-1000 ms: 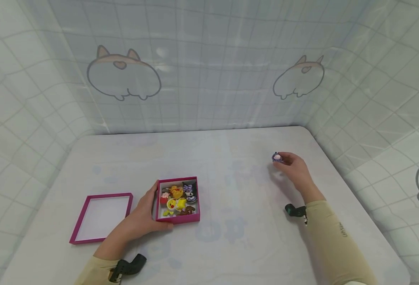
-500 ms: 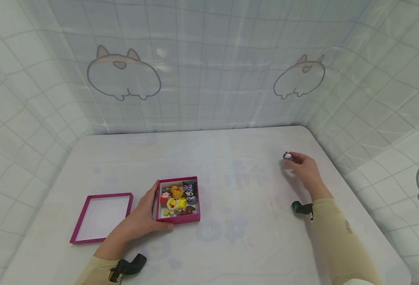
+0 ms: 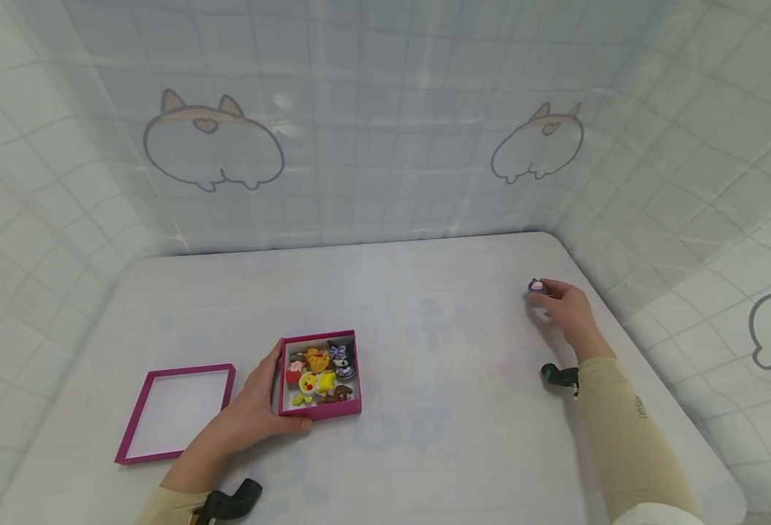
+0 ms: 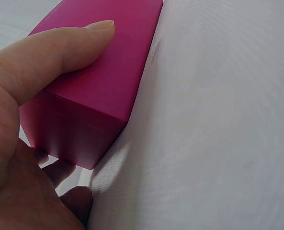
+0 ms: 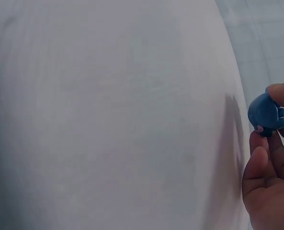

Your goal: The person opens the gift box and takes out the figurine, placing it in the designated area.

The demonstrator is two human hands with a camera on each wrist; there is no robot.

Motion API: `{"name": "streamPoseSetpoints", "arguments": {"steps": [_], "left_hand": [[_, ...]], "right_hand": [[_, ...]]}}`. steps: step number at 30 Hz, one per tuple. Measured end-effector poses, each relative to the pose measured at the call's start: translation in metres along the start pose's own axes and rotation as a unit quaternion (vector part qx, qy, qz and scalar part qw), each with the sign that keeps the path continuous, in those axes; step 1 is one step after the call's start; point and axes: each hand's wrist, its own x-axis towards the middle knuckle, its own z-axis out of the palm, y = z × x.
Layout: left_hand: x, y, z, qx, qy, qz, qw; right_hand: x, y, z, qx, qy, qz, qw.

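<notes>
My left hand [image 3: 244, 419] grips a square magenta box [image 3: 320, 410] from its left side, thumb along the front wall. In the left wrist view the thumb lies over one wall of the box [image 4: 118, 52] and the fingertips reach round another. Inside the box are several colourful figurines [image 3: 318, 383], yellow, orange, red, brown and purple-black. At the far right of the table, my right hand [image 3: 572, 313] pinches a small blue figurine [image 3: 537, 286] between thumb and fingers. The right wrist view shows its rounded, glossy blue back [image 5: 264, 112], just over the tabletop.
A magenta-edged lid [image 3: 185, 370], white inside, lies left of the box, partly behind the left forearm. White cloth covers the table [image 3: 438, 452]. Grid-patterned curtains with cartoon animals [image 3: 215, 149] stand close behind and on both sides.
My right hand has moved to the right with the blue figurine. My left hand stays on the box; the head view has shifted slightly.
</notes>
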Motion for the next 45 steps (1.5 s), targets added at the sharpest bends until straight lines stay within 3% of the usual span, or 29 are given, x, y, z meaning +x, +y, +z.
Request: {"name": "streamPoseSetpoints", "arguments": {"steps": [45], "left_hand": [[0.000,0.003,0.000,-0.010,-0.003,-0.003,0.9999]], "right_hand": [[0.000,0.005,0.012,-0.026,0.007,-0.001,1.000]]}}
